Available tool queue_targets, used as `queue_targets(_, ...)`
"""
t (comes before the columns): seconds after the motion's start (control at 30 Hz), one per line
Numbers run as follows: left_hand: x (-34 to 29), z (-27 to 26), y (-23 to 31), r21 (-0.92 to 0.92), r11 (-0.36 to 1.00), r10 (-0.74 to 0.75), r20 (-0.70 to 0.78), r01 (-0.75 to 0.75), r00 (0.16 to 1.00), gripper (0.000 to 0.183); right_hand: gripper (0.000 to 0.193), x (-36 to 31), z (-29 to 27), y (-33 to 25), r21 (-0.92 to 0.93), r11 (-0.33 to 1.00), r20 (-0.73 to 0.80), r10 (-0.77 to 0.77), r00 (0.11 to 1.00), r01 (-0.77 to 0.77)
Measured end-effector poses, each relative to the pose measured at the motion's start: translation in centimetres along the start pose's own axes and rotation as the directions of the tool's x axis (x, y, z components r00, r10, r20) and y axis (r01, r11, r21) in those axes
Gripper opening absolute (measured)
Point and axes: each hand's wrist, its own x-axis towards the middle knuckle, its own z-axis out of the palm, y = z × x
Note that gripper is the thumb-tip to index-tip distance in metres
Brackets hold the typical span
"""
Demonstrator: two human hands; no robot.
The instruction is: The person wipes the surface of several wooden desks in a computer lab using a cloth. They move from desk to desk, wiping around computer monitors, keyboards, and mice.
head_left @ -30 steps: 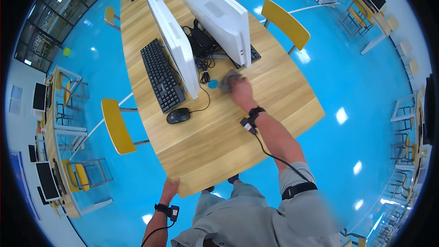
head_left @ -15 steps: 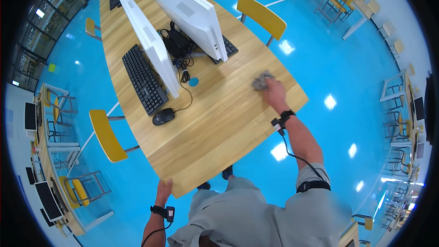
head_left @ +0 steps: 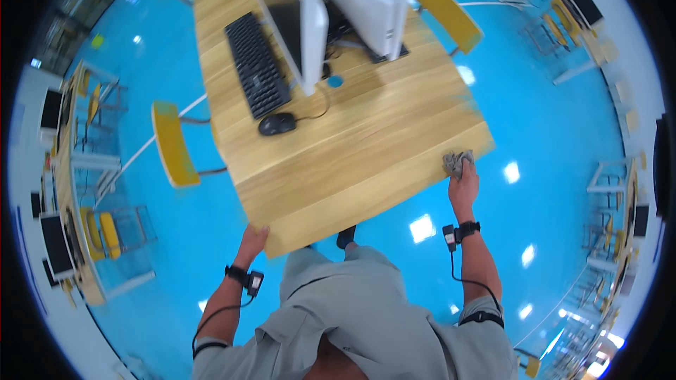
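A crumpled grey cloth (head_left: 455, 162) lies at the near right edge of the wooden table (head_left: 366, 144), and my right hand (head_left: 465, 188) is closed round it. My left hand (head_left: 252, 245) grips the table's near left corner; its thumb shows on top, while the other fingers are partly hidden. A black mouse (head_left: 277, 124) rests on the tabletop to the left, its cable running toward the monitors. Just beyond it lies a black keyboard (head_left: 258, 67). Each wrist wears a black strap with a small cabled box.
Two white-backed monitors (head_left: 366, 0) stand back to back on the far part of the table. Yellow chairs stand by it at the left (head_left: 173, 144) and at the far right (head_left: 448, 14). Blue floor (head_left: 549, 119) surrounds it, with more desks along both walls.
My right hand has drawn the cloth toward me, from the tabletop to the near right edge. The whole view has shifted, while my left hand stays at its corner.
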Motion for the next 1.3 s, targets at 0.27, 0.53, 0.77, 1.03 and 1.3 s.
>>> queue_targets(0.27, 0.0, 0.2, 0.6, 0.023, 0.996, 0.084, -0.024, -0.083, 0.996, 0.046, 0.061, -8.1, 1.8, -14.6, 0.072, 0.949, 0.211, -0.315, 0.925, 0.306)
queue_targets(0.53, -0.8, 1.4, -1.5, -0.049, 0.996, 0.072, -0.133, -0.079, 0.988, 0.046, 0.056, -14.2, 5.2, -31.4, 0.254, 0.814, 0.371, -0.581, 0.725, 0.522)
queue_targets(0.77, -6.1, -1.6, -4.3, -0.066, 0.998, 0.02, 0.076, -0.015, 0.997, 0.049, 0.041, -16.4, 10.4, -44.3, 0.371, 0.642, 0.317, -0.767, 0.558, 0.671)
queue_targets(1.03, -9.0, -6.8, -11.3, 0.001, 0.988, -0.151, 0.053, 0.152, 0.987, 0.053, 0.044, -11.1, 15.2, -52.2, 0.218, 0.798, 0.298, -0.603, 0.74, 0.562)
queue_targets(1.3, -5.3, -7.4, -12.4, 0.02, 0.997, -0.075, 0.097, 0.073, 0.993, 0.052, 0.052, -16.4, 13.2, -47.4, 0.341, 0.72, 0.314, -0.693, 0.649, 0.604)
